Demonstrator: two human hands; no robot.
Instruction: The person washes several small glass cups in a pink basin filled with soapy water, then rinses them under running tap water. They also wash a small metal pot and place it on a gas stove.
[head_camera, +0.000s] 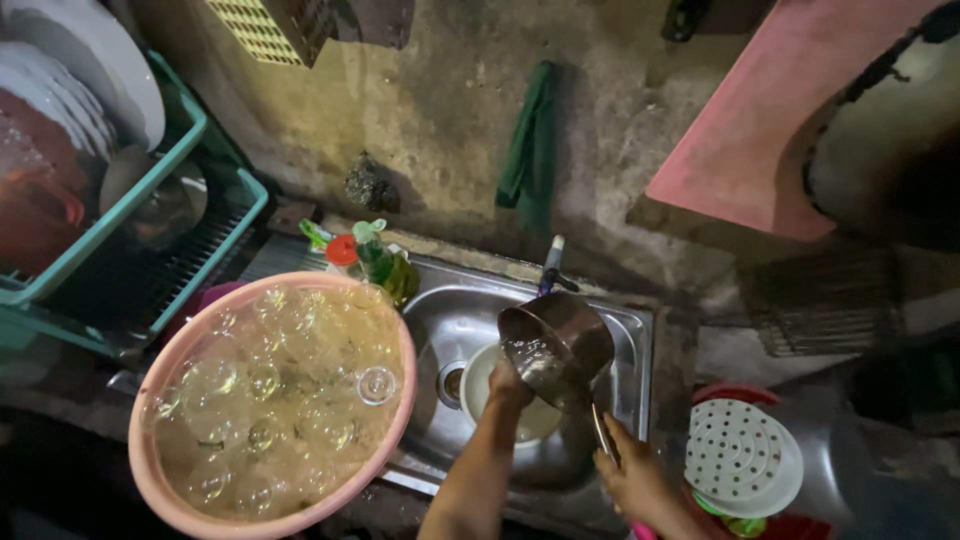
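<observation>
Two hands (505, 385) on one saucepan (556, 345)

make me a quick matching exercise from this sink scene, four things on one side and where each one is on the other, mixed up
Things:
1. metal saucepan
2. pink basin of glasses
3. perforated white lid
4. green cloth

Places:
A. hanging on the wall behind the sink
B. right of the sink, on red ware
C. tilted over the sink, held by the left hand and right hand
D. left of the sink, below the teal dish rack

Pairs: 1-C, 2-D, 3-B, 4-A
</observation>
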